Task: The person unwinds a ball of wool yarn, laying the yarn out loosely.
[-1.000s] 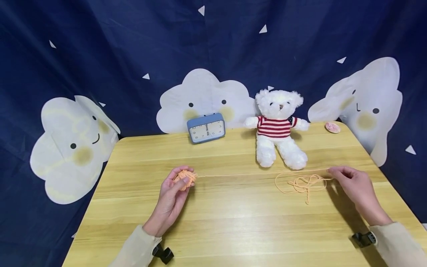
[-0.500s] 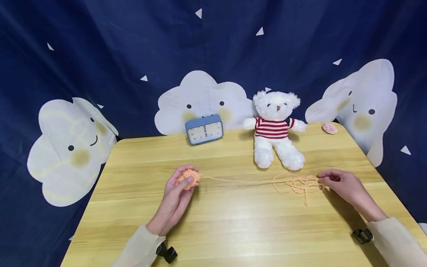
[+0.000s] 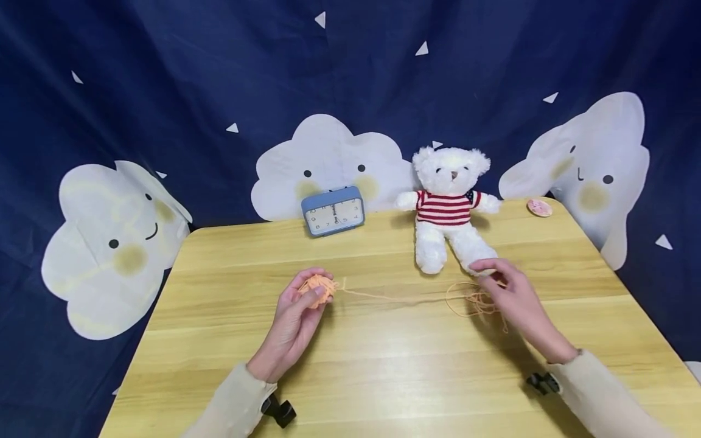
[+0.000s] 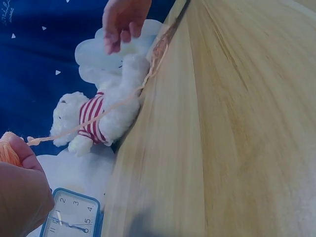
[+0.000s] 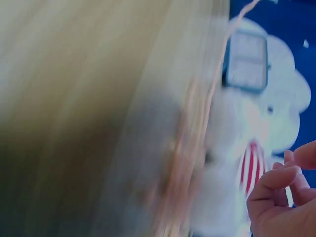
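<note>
An orange ball of yarn (image 3: 319,291) sits in my left hand (image 3: 289,328), thumb across its front and fingers behind. From the ball a slack yarn strand (image 3: 394,298) runs right to a loose tangle of yarn (image 3: 459,314) on the table. Above that tangle hovers my right hand (image 3: 520,310), hiding part of it in the head view. Its fingers are loosely bent, and no yarn shows between them in the right wrist view, where the right hand (image 5: 279,202) is apart from the blurred yarn. In the left wrist view the yarn ball (image 4: 7,150) is partly cut off.
Behind the tangle, a white teddy bear (image 3: 443,208) in a striped shirt sits on the wooden table (image 3: 383,377). A blue alarm clock (image 3: 334,212) stands at the back edge, and a small pink disc (image 3: 540,208) lies at the back right corner. A dark cloud-print curtain hangs behind.
My right hand has let go of the strand and moved left over the tangle. The once taut strand now sags. My left hand has shifted slightly right with the ball.
</note>
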{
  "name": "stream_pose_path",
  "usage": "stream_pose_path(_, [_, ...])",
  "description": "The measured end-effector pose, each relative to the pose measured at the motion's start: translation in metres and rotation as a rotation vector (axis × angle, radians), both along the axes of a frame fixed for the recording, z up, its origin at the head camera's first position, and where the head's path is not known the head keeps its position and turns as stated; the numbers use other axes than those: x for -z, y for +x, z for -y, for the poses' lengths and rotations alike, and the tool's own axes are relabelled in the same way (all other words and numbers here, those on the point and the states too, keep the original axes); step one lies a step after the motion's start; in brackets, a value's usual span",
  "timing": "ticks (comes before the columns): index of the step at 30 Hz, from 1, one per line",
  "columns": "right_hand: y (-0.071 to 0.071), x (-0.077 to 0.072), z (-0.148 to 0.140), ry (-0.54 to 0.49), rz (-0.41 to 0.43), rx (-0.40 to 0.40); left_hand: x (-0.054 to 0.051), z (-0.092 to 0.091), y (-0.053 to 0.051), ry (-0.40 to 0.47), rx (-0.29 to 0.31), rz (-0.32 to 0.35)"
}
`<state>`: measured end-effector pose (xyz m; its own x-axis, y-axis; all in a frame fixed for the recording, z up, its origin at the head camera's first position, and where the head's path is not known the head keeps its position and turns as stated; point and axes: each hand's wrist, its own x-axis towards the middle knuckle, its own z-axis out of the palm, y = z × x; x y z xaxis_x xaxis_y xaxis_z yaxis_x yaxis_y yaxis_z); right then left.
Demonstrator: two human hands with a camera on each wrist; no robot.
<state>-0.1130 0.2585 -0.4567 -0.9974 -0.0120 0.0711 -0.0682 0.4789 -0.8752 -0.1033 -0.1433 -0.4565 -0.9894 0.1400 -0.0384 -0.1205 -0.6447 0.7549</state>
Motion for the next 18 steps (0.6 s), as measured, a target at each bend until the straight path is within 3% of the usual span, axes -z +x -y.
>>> stream_pose_path(9, [-0.011,0.002,0.079,-0.257,0.091,-0.293,-0.002,-0.002,0.000,0.029,0.005,0.021])
stream_pose_path(14, [-0.016,-0.004,0.110,-0.251,0.092,-0.445,-0.004,-0.004,-0.001,0.040,0.011,0.025])
stream_pose_path(18, [-0.017,-0.007,0.132,-0.208,0.093,-0.515,-0.004,-0.005,-0.001,0.021,0.019,0.016])
